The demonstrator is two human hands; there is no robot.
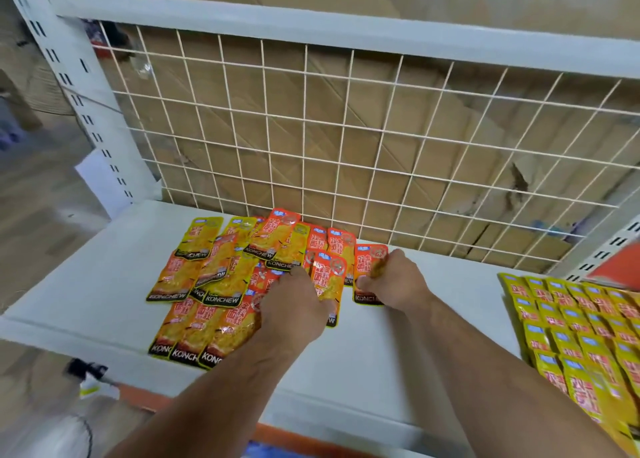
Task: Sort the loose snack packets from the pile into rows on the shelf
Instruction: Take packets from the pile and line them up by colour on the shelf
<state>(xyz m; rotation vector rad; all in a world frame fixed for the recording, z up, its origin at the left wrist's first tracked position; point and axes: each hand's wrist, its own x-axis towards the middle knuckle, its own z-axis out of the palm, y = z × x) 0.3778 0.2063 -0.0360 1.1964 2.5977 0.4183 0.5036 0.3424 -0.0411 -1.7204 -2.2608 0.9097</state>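
White shelf board (97, 284), smooth, flat, bare left of pile. Wire grid (311, 128) behind pile, cardboard (242, 104) beyond it.

Pile (214, 274): orange and yellow packets, overlapping, mid-shelf.

Left hand (291, 319) on right part of pile, fingers curled down, thumb pinching orange packet (327, 281).

Right hand (391, 281) just right of pile, fingers curled round outer packet (362, 274).

Yellow rows (571, 336) well right of pile, shingled.

Packets judged light, limp, slick foil, so likely to slide and fan on that board. Best pinched at a sealed edge, one at a time.
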